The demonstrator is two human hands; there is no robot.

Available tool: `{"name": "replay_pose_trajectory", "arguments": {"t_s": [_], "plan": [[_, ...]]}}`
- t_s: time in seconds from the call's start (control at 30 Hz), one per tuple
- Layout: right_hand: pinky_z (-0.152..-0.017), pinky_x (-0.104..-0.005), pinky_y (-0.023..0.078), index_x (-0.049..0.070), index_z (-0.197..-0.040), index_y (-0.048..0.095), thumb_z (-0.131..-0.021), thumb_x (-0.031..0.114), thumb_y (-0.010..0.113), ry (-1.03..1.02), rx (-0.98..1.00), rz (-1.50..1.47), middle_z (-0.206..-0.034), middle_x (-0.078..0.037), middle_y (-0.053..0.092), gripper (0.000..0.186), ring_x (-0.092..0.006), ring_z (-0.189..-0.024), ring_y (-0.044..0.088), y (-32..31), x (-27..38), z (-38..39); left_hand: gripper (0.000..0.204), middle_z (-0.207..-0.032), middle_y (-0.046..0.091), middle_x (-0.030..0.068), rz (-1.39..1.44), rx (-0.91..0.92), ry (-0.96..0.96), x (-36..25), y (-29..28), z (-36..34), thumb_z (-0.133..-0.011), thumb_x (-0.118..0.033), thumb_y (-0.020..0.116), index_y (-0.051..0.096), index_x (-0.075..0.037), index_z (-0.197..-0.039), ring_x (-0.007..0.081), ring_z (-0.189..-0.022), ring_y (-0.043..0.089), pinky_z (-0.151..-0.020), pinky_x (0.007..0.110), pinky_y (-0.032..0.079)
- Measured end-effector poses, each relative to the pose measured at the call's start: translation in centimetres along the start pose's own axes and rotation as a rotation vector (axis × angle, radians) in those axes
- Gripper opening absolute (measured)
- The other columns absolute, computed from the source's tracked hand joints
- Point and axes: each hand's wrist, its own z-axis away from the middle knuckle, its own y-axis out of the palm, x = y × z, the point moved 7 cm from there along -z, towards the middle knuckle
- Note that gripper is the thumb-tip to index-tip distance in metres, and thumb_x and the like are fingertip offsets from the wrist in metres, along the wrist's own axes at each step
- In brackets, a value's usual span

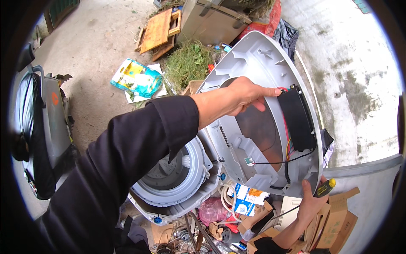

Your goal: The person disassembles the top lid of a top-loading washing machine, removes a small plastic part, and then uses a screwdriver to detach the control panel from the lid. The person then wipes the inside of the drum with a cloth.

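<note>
A grey plastic washing machine top cover (270, 46) is tilted up, its ribbed underside facing me. A black control module (297, 120) with coloured wires is mounted along its right side. My left hand (245, 96) reaches across the cover; one outstretched digit touches the module's upper end, and nothing is held. At the cover's lower right corner, my right hand (311, 205) steadies the edge while also gripping a screwdriver (325, 188) with a yellow and black handle. Below my left arm stands the opened washing machine (198, 186), its round drum showing.
Cut grass (190, 63), wooden boards (156, 31) and a blue-yellow bag (137, 78) lie beyond. A scooter (57, 122) stands left. Cardboard boxes (338, 220), a coiled hose (228, 194) and assorted scrap crowd the near side. A stained white wall (351, 84) rises right.
</note>
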Motion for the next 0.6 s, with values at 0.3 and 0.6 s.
{"name": "replay_pose_trajectory", "arguments": {"t_s": [0.3,0.6], "plan": [[-0.093,-0.0306,0.045,-0.005,-0.124,0.057,-0.079,0.003,0.081,0.004,-0.012,0.029,-0.109,-0.010,0.064,0.051,-0.0172,-0.100,0.059,-0.1,0.1,0.0,0.034,-0.050,0.035,-0.0069,0.464,0.300,0.008,2.2,2.1,-3.7,-0.083,-0.031,0.086,0.061,-0.012,-0.071,0.0057,-0.040,0.021,-0.042,0.029,0.011],[-0.097,-0.0320,0.045,-0.005,-0.128,0.055,-0.079,0.008,0.083,-0.026,0.014,-0.046,-0.114,-0.013,0.063,0.058,-0.0190,-0.104,0.060,-0.7,-1.4,-0.7,0.025,-0.052,0.037,-0.0065,0.466,0.305,0.109,1.6,2.3,-3.5,-0.085,-0.024,0.084,0.065,-0.013,-0.075,0.0058,-0.042,0.023,-0.042,0.028,0.012]]}}
